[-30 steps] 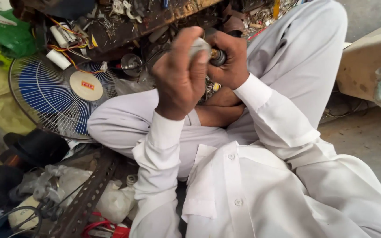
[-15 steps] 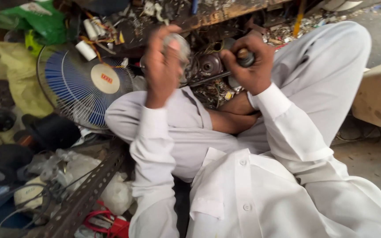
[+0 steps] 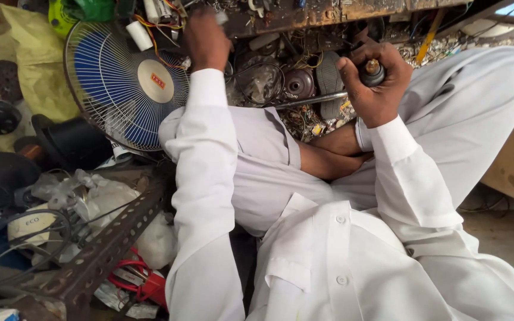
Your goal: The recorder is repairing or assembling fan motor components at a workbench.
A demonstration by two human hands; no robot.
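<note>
Your right hand [image 3: 376, 86] is closed in a fist around a small motor part [image 3: 372, 71], dark and round with a brass-coloured tip poking out above your fingers. It sits just above your crossed legs, near the edge of the cluttered bench [image 3: 328, 12].

Your left hand [image 3: 206, 38] is stretched up and away to the bench, well apart from the right. Its back faces you and it is blurred, so you cannot tell whether the fingers are curled on something or loose. A small white object shows at its fingertips, too blurred to name.

Left of that arm stands a fan [image 3: 123, 83] with a wire guard, blue blades and a round cream hub carrying a small red rectangular label [image 3: 158, 81]. A white cylinder [image 3: 138, 35] lies at the top of the guard, and a green plastic bag [image 3: 84, 10] sits above it in the corner. A yellow cloth [image 3: 22, 59] hangs left of the fan.

Between your hands, under the bench, lie a dark round rotor [image 3: 298, 83], loops of wire and a metal rod [image 3: 310, 100] running toward your right fist.

At lower left a rusty perforated angle bar [image 3: 108, 246] slants across the pile. Beside it lie crumpled clear plastic bags [image 3: 96, 196], a white rounded package with a dark printed label [image 3: 31, 223], and a red packet [image 3: 144, 279] just under the bar's near end.
</note>
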